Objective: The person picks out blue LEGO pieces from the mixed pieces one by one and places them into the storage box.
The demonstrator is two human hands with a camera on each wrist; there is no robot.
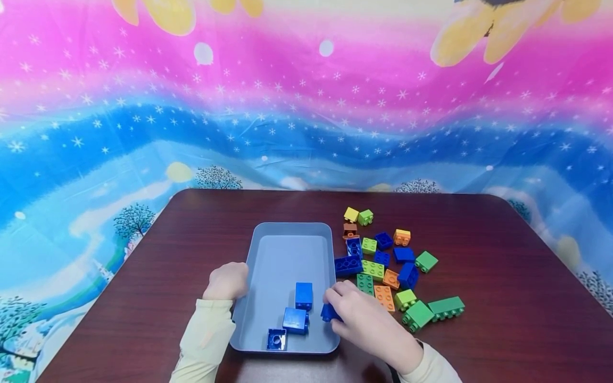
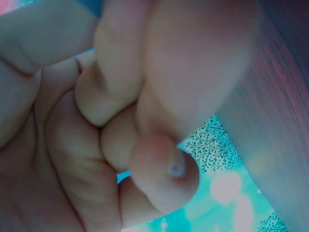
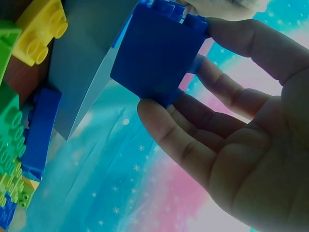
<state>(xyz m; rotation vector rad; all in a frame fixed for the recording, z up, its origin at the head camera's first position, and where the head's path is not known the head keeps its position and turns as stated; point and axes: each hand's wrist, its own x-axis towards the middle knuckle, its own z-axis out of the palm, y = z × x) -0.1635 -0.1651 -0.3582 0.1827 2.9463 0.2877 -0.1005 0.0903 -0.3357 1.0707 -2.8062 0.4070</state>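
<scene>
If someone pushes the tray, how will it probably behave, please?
The tray will probably slide rather than tip, since it lies flat on a wide base. It looks stiff, as its rim keeps an even line. The blue bricks inside cover little of its floor, so they may shift.

My left hand (image 2: 116, 111) is filling most of the view, blurring toward the top, its fingers curling in over my palm and one nail showing just right of centre. At the upper edge, a small blue patch (image 2: 91, 6) is peeking out, too little to identify. The reddish-brown counter (image 2: 273, 125) is slanting down the right side, bordering turquoise cloth (image 2: 207, 195) bearing a leafy tree print (image 2: 208, 145).
</scene>
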